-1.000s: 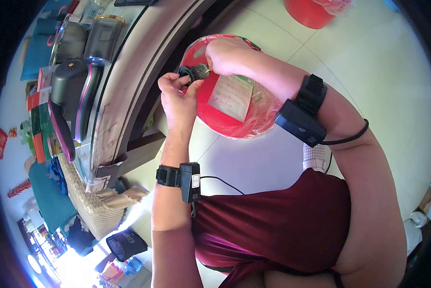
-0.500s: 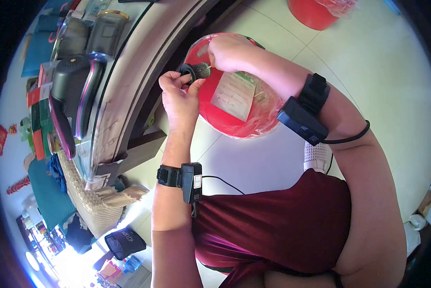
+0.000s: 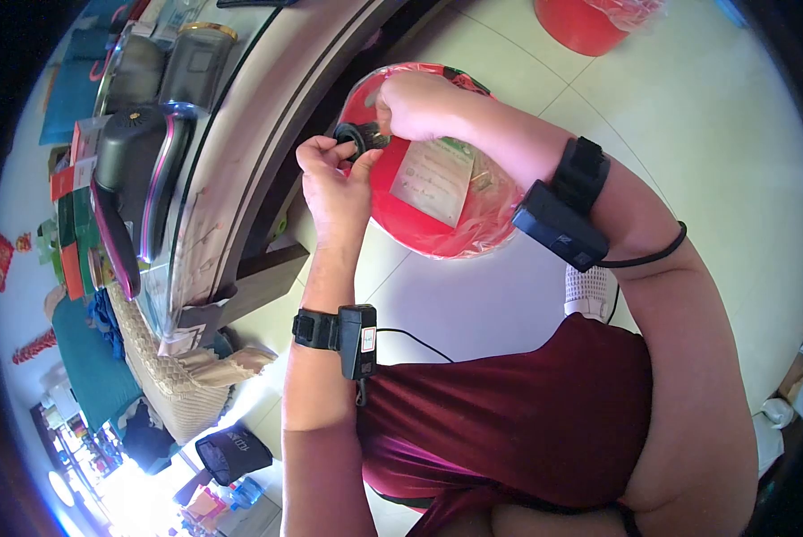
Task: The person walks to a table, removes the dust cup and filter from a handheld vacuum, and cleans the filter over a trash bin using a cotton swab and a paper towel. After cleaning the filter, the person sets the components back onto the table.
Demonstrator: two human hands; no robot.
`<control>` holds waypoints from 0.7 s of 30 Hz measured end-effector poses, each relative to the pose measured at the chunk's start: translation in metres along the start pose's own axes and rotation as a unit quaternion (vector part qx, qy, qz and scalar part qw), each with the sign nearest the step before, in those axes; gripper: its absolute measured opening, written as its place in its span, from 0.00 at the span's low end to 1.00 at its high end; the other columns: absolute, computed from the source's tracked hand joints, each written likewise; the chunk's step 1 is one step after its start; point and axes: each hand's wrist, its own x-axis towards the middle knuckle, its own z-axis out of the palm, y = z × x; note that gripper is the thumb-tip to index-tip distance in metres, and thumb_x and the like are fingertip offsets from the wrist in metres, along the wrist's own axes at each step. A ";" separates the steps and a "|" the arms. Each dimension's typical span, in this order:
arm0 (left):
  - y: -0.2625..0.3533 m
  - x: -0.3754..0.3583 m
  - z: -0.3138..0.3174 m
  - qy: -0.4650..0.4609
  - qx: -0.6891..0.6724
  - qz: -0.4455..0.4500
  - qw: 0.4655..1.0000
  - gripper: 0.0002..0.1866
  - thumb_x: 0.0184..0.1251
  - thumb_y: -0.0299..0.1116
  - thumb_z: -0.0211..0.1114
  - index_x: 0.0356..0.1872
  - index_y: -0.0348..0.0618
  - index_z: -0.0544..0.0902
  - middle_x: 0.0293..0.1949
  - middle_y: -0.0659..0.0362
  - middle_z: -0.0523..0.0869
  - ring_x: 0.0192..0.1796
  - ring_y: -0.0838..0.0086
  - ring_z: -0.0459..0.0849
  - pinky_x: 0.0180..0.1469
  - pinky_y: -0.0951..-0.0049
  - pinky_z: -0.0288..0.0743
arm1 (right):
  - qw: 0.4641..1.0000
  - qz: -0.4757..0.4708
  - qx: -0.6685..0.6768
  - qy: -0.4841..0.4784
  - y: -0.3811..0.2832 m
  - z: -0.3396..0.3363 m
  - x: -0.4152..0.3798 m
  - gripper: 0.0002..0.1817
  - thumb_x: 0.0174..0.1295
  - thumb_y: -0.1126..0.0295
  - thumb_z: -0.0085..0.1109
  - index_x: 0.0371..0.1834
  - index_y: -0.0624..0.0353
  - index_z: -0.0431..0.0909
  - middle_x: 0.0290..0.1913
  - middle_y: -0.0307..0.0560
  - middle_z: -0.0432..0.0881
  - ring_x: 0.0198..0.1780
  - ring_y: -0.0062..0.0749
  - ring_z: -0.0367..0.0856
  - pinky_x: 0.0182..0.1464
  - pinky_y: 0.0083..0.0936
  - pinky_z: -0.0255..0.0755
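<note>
My left hand [image 3: 337,179] pinches a black round part with a ribbed, mesh-like grey end [image 3: 365,136], which looks like a small filter. My right hand [image 3: 415,106] is closed at the grey end, its fingertips touching or very near it. Whatever lies between those fingertips is too small to make out. Both hands are over a red bin [image 3: 397,201] lined with a clear plastic bag [image 3: 491,224]. Inside the bin lies a pale printed sheet or packet [image 3: 435,179].
A glass-topped table [image 3: 213,179] runs along the left, carrying a grey appliance body [image 3: 133,152] and a dark see-through cup with a gold rim [image 3: 200,63]. A second red bin [image 3: 582,25] stands on the tiled floor at the top. Cables hang from both wrist devices.
My right hand has shifted slightly left, closer to the grey end of the filter-like part. The left hand stays almost still.
</note>
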 end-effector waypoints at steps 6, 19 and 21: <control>0.001 0.002 0.000 0.002 -0.015 0.001 1.000 0.30 0.49 0.30 0.78 0.45 0.39 0.64 0.32 0.55 0.85 0.28 0.73 0.77 0.36 0.72 0.75 | 0.998 0.019 -0.050 0.016 0.002 -0.008 -0.011 0.07 0.51 0.72 0.56 0.28 0.51 0.85 0.33 0.47 0.85 0.41 0.41 0.84 0.44 0.36 0.76; -0.006 0.003 0.003 -0.008 -0.063 -0.025 0.998 0.25 0.50 0.32 0.78 0.42 0.39 0.69 0.28 0.58 0.84 0.31 0.76 0.80 0.38 0.75 0.76 | 1.000 -0.004 -0.017 -0.001 0.001 -0.002 -0.007 0.10 0.51 0.73 0.57 0.33 0.52 0.86 0.38 0.46 0.86 0.43 0.40 0.84 0.47 0.35 0.75; -0.016 0.008 0.002 -0.033 -0.089 -0.034 0.995 0.22 0.51 0.31 0.78 0.40 0.40 0.72 0.29 0.58 0.84 0.33 0.76 0.81 0.40 0.75 0.76 | 1.000 0.006 -0.004 -0.015 -0.001 -0.007 -0.002 0.10 0.51 0.73 0.57 0.34 0.52 0.86 0.38 0.45 0.86 0.44 0.38 0.84 0.48 0.35 0.75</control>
